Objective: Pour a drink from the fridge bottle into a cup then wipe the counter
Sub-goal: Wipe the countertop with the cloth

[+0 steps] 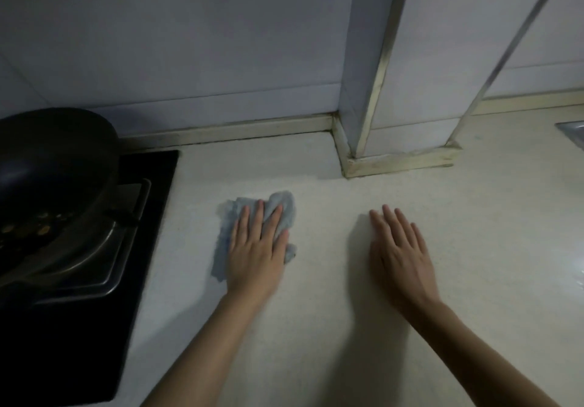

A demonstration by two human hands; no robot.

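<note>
the wiping step looks to be the one in hand: the left hand (256, 248) lies flat on a crumpled blue-grey cloth (286, 207), fingers straight and slightly spread, pressing it onto the pale counter (474, 232) rather than gripping it. the cloth sits just beside the black stove (158, 166), where a dark pan (53, 153) stands on the burner. the right hand (398, 254) rests palm-down on the bare counter well apart from the cloth, fingers straight and together, holding nothing; it seems to be bracing.

neither the bottle nor the cup shows anywhere in view, so the pouring part cannot be checked from here (going by the cloth in use, it is probably done). no spill or wet patch is clear in this dim light.

the next move calls for a sweep of the cloth under steady flat pressure, most likely rightward over the open stretch toward the tiled column (363, 58) and the sink (573, 133) corner at the far right. the right hand would have to lift or shift out of the path. the cloth is bunched at its top edge, so it may roll under the palm unless it is flattened.
</note>
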